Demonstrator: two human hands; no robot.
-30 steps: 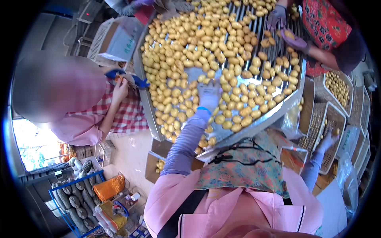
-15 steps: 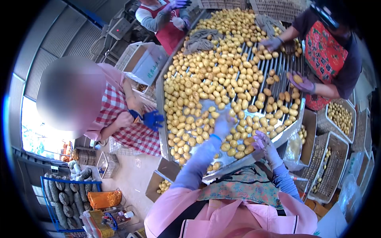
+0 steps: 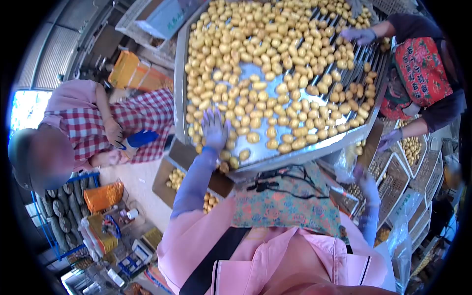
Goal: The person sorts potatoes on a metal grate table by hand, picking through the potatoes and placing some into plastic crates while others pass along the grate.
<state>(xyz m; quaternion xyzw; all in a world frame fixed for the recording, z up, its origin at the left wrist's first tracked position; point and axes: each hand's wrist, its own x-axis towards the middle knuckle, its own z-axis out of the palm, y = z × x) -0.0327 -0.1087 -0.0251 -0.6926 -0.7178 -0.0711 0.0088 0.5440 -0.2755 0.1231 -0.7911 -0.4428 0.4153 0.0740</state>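
Many potatoes [image 3: 255, 98] lie spread over a metal sorting table [image 3: 305, 150], whose far right part has bars. My left hand [image 3: 215, 129], in a pale purple glove, rests on potatoes at the table's left front corner, fingers spread. Off the right front side of the table is my right hand [image 3: 363, 178], blurred, beside a clear plastic bag [image 3: 344, 164] and above crates. Whatever it may hold is not visible.
A co-worker in a checked apron [image 3: 83, 130] stands at the left, another in a red apron [image 3: 425, 73] at the right. Cardboard boxes [image 3: 164, 189] with potatoes stand below the left corner; plastic crates [image 3: 393, 182] stand at the right.
My left hand has moved left across the potatoes. My right hand has left the table's front edge and moved right and down. The view has shifted; the right co-worker's lower hand is off the table.
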